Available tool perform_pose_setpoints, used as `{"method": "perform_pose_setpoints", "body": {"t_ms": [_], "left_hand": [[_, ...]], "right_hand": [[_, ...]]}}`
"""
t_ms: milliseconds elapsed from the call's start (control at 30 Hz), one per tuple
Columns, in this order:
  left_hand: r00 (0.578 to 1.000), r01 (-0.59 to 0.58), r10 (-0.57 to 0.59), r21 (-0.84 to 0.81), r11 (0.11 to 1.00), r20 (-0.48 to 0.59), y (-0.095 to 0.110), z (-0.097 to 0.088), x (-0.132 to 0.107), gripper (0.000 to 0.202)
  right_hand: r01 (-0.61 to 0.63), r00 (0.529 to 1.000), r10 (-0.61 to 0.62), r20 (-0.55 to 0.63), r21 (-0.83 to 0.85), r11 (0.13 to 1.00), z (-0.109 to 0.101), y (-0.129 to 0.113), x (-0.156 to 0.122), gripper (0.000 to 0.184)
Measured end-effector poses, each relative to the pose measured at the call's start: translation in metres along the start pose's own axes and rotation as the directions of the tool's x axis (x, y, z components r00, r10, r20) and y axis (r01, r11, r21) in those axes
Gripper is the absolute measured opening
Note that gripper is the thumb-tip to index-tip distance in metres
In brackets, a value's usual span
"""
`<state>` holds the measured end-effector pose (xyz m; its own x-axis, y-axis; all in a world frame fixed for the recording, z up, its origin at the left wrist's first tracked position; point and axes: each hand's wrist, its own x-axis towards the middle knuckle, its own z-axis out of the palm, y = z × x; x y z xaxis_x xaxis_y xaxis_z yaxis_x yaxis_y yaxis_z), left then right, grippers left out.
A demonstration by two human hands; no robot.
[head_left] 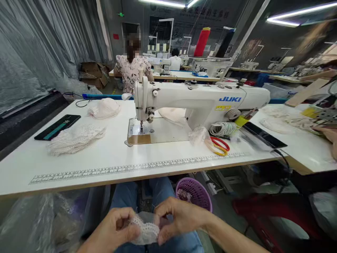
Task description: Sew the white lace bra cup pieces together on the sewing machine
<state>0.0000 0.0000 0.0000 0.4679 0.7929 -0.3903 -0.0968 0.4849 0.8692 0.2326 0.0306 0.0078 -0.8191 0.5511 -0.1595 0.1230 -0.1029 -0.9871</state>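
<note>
Over my lap, below the table's front edge, a small piece of white lace fabric is stretched between my hands. My left hand pinches its left end between thumb and fingers. The right end is pinched by my right hand. In front of me stands a white sewing machine, its needle area above a metal plate. A stack of white lace pieces lies on the left of the table, with a pile of pale fabric pieces behind it.
A printed ruler runs along the table's front. Red- and yellow-handled scissors, a coil of white cord and a phone lie to the right. Below is a purple basket. A person sits beyond the table.
</note>
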Motion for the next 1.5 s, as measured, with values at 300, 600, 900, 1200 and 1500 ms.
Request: {"method": "perform_pose_setpoints", "body": {"t_ms": [300,600,900,1200,1500], "left_hand": [[0.993,0.112,-0.113,-0.03,0.993,-0.027,-0.007,-0.002,-0.005,0.038],[0.989,0.142,-0.133,0.159,0.977,-0.069,-0.006,0.001,-0.006,0.05],[0.995,0.08,-0.07,0.143,0.986,-0.076,-0.009,0.002,-0.008,0.049],[0.993,0.094,-0.067,0.302,0.949,-0.1,-0.001,0.009,-0.009,0.047],[0.998,0.051,-0.03,0.407,0.912,-0.057,0.011,0.013,-0.005,0.033]], "right_hand": [[-0.097,0.995,0.096,0.014,0.16,0.982,0.005,0.002,-0.004,0.047],[-0.105,0.985,0.139,-0.104,0.279,0.955,0.017,0.006,0.003,0.041],[-0.126,0.953,0.194,-0.232,0.279,0.952,0.026,0.005,0.01,0.038],[-0.019,0.981,0.05,-0.19,0.162,0.987,0.019,0.011,0.0,0.03],[0.001,0.962,0.03,-0.272,0.112,0.994,0.022,0.012,0.008,0.033]]}}
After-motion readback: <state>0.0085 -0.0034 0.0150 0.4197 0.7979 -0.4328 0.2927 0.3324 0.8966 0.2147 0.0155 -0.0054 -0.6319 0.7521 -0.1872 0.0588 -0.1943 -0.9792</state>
